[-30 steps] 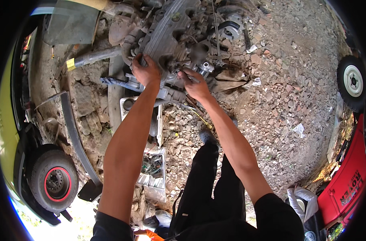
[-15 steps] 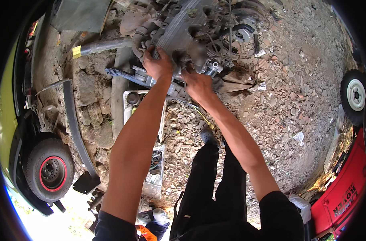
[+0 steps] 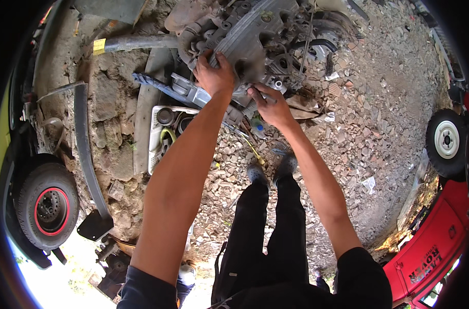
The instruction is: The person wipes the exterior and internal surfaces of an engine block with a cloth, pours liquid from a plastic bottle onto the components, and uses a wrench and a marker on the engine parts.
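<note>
A dirty grey engine [image 3: 244,38] with a ribbed cover lies before me at the top of the view. Against its near left edge rests my left hand [image 3: 216,77], thumb and forefinger spread over the metal; its other fingers are hidden. My right hand [image 3: 273,105] is at the near side of the engine, just right of the left one. Its thumb and fingers are pinched together, and whatever lies between them is too small or hidden to tell. Below the hands, a silvery metal part [image 3: 198,95] sticks out to the left, partly covered by my left forearm.
A white crate [image 3: 154,139] with round parts stands beyond my left forearm. A pipe [image 3: 141,43] juts left from the engine. Brown cloth [image 3: 304,107] lies right of my hand. Broken rubble [image 3: 347,139] covers the ground. Wheels and a red vehicle [image 3: 430,257] flank the area.
The view has shifted, so the engine and both hands appear farther right. My right hand's fingers show more clearly beside the engine. Both of my shoes are now visible.
</note>
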The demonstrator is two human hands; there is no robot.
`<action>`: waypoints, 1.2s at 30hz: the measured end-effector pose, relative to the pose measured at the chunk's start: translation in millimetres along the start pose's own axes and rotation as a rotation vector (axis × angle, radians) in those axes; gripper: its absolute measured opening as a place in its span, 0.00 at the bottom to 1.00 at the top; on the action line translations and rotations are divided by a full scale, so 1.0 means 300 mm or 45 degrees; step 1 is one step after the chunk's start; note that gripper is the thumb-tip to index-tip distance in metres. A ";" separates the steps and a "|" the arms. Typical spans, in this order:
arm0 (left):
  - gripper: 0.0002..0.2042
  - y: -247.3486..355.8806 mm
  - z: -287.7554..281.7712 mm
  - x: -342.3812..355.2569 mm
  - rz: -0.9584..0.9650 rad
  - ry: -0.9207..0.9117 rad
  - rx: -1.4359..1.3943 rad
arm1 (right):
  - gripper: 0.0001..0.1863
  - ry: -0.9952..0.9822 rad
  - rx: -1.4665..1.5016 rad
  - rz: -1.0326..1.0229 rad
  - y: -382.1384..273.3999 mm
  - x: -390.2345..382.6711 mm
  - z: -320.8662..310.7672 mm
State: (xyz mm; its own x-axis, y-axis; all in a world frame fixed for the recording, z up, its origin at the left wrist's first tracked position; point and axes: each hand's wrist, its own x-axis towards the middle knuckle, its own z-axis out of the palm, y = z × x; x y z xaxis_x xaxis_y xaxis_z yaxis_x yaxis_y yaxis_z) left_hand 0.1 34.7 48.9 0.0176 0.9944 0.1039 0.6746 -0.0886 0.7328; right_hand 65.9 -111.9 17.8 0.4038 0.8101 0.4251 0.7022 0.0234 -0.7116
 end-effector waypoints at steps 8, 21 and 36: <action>0.16 -0.015 0.010 0.007 -0.017 -0.006 0.011 | 0.09 0.102 0.392 0.477 -0.045 -0.102 0.153; 0.18 -0.030 0.008 0.012 -0.002 0.004 0.021 | 0.16 -0.606 0.418 0.988 -0.071 0.047 -0.075; 0.17 -0.028 0.009 0.015 0.121 0.100 0.087 | 0.29 -0.695 -0.497 0.294 -0.184 -0.072 0.019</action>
State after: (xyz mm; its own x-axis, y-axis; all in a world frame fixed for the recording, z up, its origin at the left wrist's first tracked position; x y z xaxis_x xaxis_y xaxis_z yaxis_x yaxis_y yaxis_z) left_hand -3.4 40.0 41.3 0.0277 0.9739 0.2251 0.7216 -0.1753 0.6697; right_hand 15.2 -127.6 44.6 0.2875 0.9495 -0.1261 0.8343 -0.3129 -0.4540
